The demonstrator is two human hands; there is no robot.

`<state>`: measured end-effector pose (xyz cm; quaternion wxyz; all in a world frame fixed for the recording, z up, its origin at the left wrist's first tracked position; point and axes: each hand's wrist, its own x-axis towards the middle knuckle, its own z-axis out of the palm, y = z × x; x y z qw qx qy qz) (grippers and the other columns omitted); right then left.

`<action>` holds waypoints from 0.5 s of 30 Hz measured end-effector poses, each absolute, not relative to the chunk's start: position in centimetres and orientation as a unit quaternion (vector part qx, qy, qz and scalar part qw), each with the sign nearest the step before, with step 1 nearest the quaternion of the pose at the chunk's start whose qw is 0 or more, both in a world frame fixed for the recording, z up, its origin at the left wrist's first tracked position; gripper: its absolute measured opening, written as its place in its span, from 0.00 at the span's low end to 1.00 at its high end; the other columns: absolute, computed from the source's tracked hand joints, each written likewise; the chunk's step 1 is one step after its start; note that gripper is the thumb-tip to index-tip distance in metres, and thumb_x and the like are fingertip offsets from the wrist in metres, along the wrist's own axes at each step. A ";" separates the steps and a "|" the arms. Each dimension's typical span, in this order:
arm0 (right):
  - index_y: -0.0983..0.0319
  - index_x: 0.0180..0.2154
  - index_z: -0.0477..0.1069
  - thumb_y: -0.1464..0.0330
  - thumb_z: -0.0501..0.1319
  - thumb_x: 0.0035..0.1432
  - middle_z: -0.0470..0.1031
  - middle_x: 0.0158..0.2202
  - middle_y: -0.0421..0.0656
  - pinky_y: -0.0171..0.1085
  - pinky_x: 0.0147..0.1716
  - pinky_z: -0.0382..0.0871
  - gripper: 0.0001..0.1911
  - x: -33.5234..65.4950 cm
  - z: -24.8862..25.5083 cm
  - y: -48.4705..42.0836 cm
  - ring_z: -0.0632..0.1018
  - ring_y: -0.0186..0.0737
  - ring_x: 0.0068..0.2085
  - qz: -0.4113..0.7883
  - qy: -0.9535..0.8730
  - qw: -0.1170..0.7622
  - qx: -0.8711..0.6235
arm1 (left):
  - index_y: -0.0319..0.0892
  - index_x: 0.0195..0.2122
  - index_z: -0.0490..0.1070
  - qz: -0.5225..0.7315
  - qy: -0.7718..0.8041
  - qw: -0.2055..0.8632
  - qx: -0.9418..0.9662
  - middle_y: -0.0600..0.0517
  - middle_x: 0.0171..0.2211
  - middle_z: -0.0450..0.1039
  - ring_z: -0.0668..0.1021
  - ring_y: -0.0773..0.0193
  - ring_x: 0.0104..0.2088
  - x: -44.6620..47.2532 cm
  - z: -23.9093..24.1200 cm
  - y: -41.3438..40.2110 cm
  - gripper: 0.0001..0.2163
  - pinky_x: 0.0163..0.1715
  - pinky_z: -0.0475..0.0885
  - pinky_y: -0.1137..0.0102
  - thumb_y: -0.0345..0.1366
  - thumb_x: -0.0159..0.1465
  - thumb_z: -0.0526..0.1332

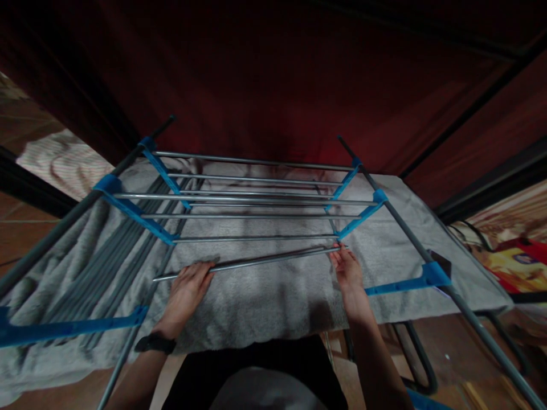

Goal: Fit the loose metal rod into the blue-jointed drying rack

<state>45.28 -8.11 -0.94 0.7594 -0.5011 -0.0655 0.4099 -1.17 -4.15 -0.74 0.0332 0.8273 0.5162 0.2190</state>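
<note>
What look like two thin grey metal rods (273, 259) lie close together, slanting up to the right over the grey cloth (273, 307). My left hand (192, 289), with a dark band on its wrist, is closed over them near their left end. At the right end, the fingers of my right hand (345, 266) pinch them. Just beyond stands a rack frame with grey side poles (405, 225), blue plastic brackets (141, 217) and several cross rods (248, 199). The right hand is close to the tip of a right-side bracket (361, 221).
A bundle of loose grey rods (106, 267) lies on the cloth inside the left poles. Lower blue brackets (397, 285) reach inward on both sides. A dark red surface (273, 85) rises behind the rack. At the right edge is a red and yellow package (517, 265).
</note>
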 end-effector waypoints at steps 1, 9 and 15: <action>0.57 0.33 0.75 0.66 0.78 0.51 0.85 0.35 0.37 0.32 0.39 0.82 0.13 45.3 -0.8 -7.9 0.85 0.33 0.34 0.409 -0.072 0.757 -0.504 | 0.47 0.49 0.76 0.218 0.515 0.033 0.828 0.45 0.41 0.83 0.83 0.48 0.45 -1.1 -0.7 -4.1 0.17 0.49 0.76 0.55 0.45 0.76 0.50; 0.56 0.29 0.72 0.68 0.76 0.52 0.83 0.31 0.34 0.30 0.36 0.81 0.13 45.4 0.5 -6.6 0.83 0.30 0.32 0.410 -0.042 0.763 -0.498 | 0.44 0.51 0.76 0.218 0.523 0.049 0.822 0.44 0.45 0.83 0.83 0.47 0.47 -1.0 -1.0 -3.9 0.18 0.51 0.75 0.54 0.46 0.75 0.50; 0.57 0.29 0.72 0.69 0.75 0.53 0.82 0.30 0.34 0.32 0.36 0.82 0.11 44.9 0.5 -7.1 0.82 0.31 0.31 0.421 -0.021 0.757 -0.500 | 0.45 0.50 0.78 0.206 0.531 0.041 0.821 0.44 0.45 0.83 0.82 0.49 0.48 -0.9 -1.0 -3.9 0.16 0.53 0.74 0.56 0.42 0.75 0.51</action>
